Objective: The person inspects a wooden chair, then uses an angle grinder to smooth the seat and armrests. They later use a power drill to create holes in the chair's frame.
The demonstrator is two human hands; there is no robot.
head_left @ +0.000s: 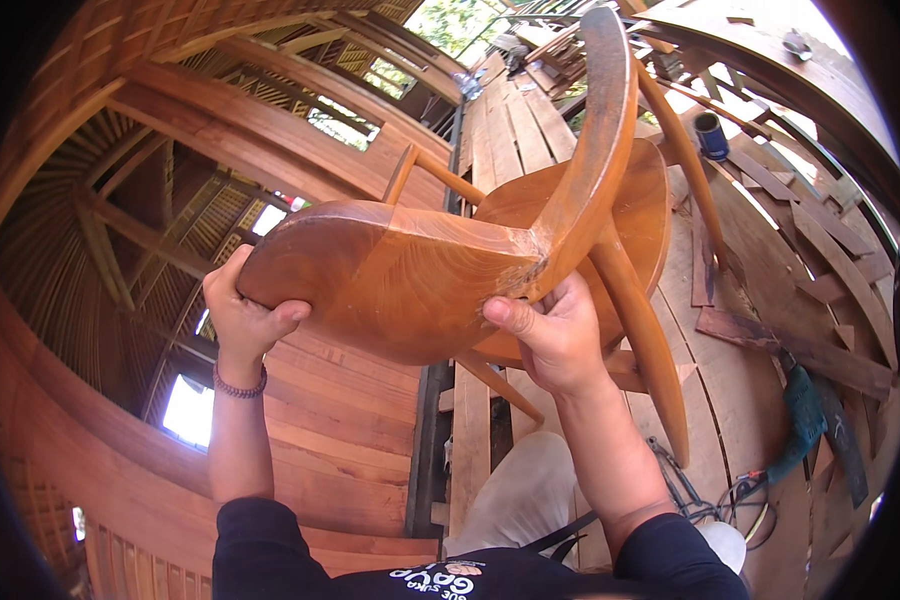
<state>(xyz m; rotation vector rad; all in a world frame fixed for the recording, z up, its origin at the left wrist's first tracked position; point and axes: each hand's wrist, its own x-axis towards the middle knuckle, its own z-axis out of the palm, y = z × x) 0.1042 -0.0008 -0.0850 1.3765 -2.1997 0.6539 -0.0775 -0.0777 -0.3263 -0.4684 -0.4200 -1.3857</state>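
Note:
A varnished brown wooden chair (390,270) is tilted in front of me, its broad curved back panel toward me. My left hand (247,310) grips the panel's rounded left end, thumb on the near face and fingers out of sight behind it. At the panel's other end, my right hand (560,335) is closed around the edge, close to the joint with a curved wooden arm (602,130). Dark, rough marks show at that joint. Beyond the panel are the round seat (642,205) and several slanting legs, one leg (645,345) just right of my right hand.
To the right, a teal power drill (805,410) with a cable lies among loose wooden offcuts (840,270) on a plank floor (690,390). A dark blue can-like container (711,136) stands farther back. Reddish wooden boards (345,430) and a slatted roof structure fill the left side.

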